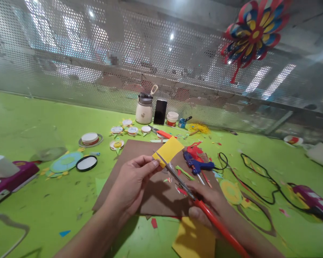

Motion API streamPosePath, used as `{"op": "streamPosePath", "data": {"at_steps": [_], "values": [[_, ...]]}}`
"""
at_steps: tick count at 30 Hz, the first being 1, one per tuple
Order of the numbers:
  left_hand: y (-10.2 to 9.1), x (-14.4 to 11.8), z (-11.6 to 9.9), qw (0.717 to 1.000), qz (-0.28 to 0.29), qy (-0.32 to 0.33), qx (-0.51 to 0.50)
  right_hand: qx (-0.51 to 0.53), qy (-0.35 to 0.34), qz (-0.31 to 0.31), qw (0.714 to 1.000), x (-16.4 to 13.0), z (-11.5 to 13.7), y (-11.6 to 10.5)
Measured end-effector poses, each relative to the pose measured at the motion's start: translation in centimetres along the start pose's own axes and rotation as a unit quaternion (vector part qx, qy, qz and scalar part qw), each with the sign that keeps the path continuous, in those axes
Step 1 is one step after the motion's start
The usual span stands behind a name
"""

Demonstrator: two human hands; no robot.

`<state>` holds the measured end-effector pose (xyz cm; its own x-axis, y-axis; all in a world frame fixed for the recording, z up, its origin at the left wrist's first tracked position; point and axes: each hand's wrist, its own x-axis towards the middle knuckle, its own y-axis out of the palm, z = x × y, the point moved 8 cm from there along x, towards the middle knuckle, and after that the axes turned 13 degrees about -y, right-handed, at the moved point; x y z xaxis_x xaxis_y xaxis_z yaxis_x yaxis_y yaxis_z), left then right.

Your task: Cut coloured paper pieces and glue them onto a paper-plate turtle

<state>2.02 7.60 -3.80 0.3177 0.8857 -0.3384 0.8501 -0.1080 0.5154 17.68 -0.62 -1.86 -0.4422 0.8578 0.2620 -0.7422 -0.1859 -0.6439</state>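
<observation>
- The left hand [136, 179] pinched the yellow paper [171, 148] by its near end, raised above the brown board [121, 154], overlapping its far edge in view.
- The paper's long axis ran rightward and away, the left hand nearer.
- The right hand [210, 199] gripped scissors [206, 211], blades crossing beside the left thumb.

Your widest lane runs left of the brown board [161, 202], over green tabletop [54, 200] dotted with small scraps; toward the board's far left corner a black-rimmed disc [86, 163] narrows it. On the board's right part, a blue glue gun [196, 163] bars your low pass, its black cable [279, 187] snaking farther right. Beyond the board's far edge, a white flask [144, 113] and a smartphone [160, 112] stand upright in your way.
</observation>
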Motion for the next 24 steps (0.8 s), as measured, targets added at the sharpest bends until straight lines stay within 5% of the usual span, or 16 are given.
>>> {"op": "streamPosePath", "data": {"at_steps": [24], "values": [[0.3,0.0,0.2,1.000,0.001,-0.010,0.010,-0.010,0.047,-0.005,0.999,-1.0,-1.9,0.4]]}}
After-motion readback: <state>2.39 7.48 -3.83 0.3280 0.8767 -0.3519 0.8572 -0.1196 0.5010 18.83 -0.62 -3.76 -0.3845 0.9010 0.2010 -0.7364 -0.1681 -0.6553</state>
